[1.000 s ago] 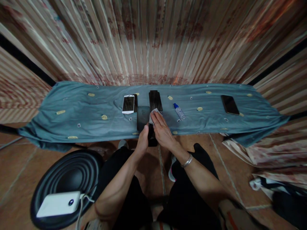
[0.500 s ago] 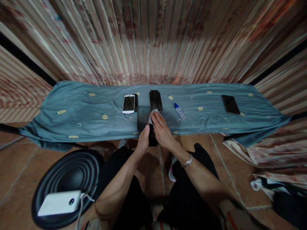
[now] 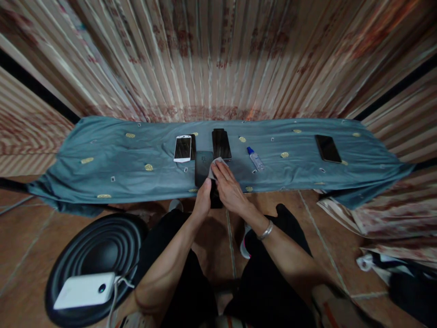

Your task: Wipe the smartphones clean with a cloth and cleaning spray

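Wiping a dark phone at the near table edge.

Left hand clasped round its lower end, right hand pressing a pale cloth on its face. Probably mid-wipe; steady strokes needed next. Screen mostly hidden under both hands; spray bottle further right.

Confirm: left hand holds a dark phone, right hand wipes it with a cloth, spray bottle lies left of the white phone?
Not quite. The head view shows the spray bottle lying right of the white phone. The left hand does hold the dark phone, and the right hand presses the cloth on it.
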A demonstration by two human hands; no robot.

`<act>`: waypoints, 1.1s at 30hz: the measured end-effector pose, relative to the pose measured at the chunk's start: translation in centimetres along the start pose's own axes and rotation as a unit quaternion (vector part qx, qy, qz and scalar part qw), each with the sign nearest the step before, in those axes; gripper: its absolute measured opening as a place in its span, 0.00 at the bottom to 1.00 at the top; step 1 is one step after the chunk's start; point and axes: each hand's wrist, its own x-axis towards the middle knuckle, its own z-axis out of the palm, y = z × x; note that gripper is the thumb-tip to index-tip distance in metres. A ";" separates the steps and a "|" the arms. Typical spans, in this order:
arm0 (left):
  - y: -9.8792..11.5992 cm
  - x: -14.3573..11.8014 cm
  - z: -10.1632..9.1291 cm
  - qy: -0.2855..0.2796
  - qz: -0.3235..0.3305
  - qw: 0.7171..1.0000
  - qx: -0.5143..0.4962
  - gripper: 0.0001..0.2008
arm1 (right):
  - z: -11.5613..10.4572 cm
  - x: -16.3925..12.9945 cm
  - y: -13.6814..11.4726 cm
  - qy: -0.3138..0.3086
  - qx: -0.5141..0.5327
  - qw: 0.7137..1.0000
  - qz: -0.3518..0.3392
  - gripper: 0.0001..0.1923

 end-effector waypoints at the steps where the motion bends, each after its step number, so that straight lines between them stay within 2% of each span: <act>1: 0.0 -0.1 0.2 -0.004 0.004 1.000 -0.002 0.35 | -0.2 0.1 0.1 0.002 -0.001 1.000 0.005 0.31; 5: 0.1 -0.1 0.3 -0.001 -0.001 1.000 -0.003 0.34 | -0.2 0.2 0.2 -0.001 0.003 1.000 0.012 0.34; 11: 0.0 0.2 -0.6 0.037 -0.007 0.999 0.014 0.33 | 0.5 -0.2 -0.6 -0.008 0.010 1.000 -0.010 0.34; 18: -0.1 0.0 0.1 0.003 0.003 1.000 0.010 0.33 | -0.2 0.0 0.2 -0.003 0.004 1.000 0.012 0.35; 27: -0.4 0.3 -0.7 0.044 -0.015 0.999 0.008 0.31 | 0.8 -0.4 -0.7 -0.022 0.017 1.000 -0.008 0.35; 33: -0.6 0.4 -0.3 0.024 -0.019 1.000 0.009 0.33 | 0.2 0.0 -0.1 -0.010 0.007 1.000 0.001 0.36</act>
